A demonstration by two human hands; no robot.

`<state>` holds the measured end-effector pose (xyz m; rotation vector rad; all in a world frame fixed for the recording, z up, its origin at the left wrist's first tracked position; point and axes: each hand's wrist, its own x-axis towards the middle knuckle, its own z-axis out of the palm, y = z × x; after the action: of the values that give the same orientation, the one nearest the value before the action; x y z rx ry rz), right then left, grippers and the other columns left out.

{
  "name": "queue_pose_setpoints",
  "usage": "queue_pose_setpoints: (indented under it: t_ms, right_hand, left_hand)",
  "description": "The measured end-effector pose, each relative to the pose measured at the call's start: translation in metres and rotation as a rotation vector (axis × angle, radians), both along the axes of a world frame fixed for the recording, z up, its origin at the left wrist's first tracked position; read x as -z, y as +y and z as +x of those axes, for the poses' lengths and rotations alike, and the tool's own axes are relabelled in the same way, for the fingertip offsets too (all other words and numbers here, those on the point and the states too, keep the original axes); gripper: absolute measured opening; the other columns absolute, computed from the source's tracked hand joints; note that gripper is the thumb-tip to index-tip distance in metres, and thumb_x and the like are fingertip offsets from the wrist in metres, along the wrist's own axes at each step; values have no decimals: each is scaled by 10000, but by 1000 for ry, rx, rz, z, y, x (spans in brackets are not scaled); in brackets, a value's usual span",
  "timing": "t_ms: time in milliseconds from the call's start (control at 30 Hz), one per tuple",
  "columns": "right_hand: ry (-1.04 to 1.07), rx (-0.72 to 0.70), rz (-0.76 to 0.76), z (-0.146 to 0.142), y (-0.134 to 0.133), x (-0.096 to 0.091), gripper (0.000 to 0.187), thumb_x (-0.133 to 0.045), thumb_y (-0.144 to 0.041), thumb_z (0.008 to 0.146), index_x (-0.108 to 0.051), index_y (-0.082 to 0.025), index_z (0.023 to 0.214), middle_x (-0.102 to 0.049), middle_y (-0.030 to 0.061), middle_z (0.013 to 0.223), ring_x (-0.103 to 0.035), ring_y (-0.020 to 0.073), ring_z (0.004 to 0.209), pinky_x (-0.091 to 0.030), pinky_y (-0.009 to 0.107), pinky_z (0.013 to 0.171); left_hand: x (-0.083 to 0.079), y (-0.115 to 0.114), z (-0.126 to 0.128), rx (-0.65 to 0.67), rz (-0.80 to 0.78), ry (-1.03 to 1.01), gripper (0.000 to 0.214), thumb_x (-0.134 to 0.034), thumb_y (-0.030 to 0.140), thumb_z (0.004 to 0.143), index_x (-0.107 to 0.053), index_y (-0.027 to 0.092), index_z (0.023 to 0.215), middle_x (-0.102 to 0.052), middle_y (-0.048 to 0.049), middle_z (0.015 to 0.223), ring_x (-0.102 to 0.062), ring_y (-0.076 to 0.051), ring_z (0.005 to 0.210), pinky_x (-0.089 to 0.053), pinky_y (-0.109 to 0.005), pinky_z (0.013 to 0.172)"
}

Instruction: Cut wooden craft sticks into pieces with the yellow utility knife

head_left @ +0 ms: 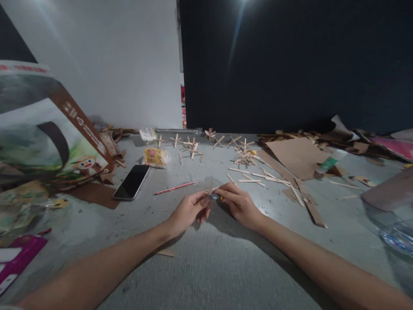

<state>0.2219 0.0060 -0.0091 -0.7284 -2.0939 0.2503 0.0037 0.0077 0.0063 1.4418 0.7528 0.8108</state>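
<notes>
My left hand (190, 209) and my right hand (238, 203) meet over the middle of the table. The fingers of the left are pinched on a short piece of wooden stick (209, 190), mostly covered by fingertips. My right hand is closed around a small tool (214, 196) with a dark grey-blue flat part and a bit of yellow; its exact kind is hard to make out. The tool meets the stick between both hands. A red-and-white pencil (174, 188) lies beyond the left hand. Flat wooden craft sticks (250, 181) are scattered beyond the right hand.
Crossed-stick pieces (194, 149) stand along the back. A phone (132, 183), a yellow packet (155, 157) and a large printed bag (48, 129) are on the left. Cardboard (295, 157), a green-labelled tube (329, 162) and a clear plastic container (398, 237) are on the right.
</notes>
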Motion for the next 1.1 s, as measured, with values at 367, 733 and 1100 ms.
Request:
queue_pose_setpoints:
  t_ms: [367,733,1100]
  right_hand:
    - [14,16,-10,1,3,3,366,-413,-155,1063,-672,-243,1305,-685,106,1034,-667,202,933,-568,332,821]
    - [55,-12,-1,-1,5,5,359,-411,-156,1065,-674,-231,1298,-678,103,1030,-645,201,919,-556,339,815]
    - [24,-29,11,0,4,3,395,-376,-142,1066,-663,-240,1319,-675,101,1031,-645,202,928,-555,336,814]
  left_hand:
    - [3,1,0,-38,-12,-43,497,-619,686,887,-562,197,817,-544,48,574,-480,-96,459,-368,-225,472]
    - [1,1,1,-32,-10,-59,521,-648,710,853,-565,198,809,-551,52,554,-474,-94,446,-377,-224,466]
    - [2,3,1,28,3,-10,567,-635,748,837,-583,183,855,-559,46,561,-465,-91,446,-356,-223,469]
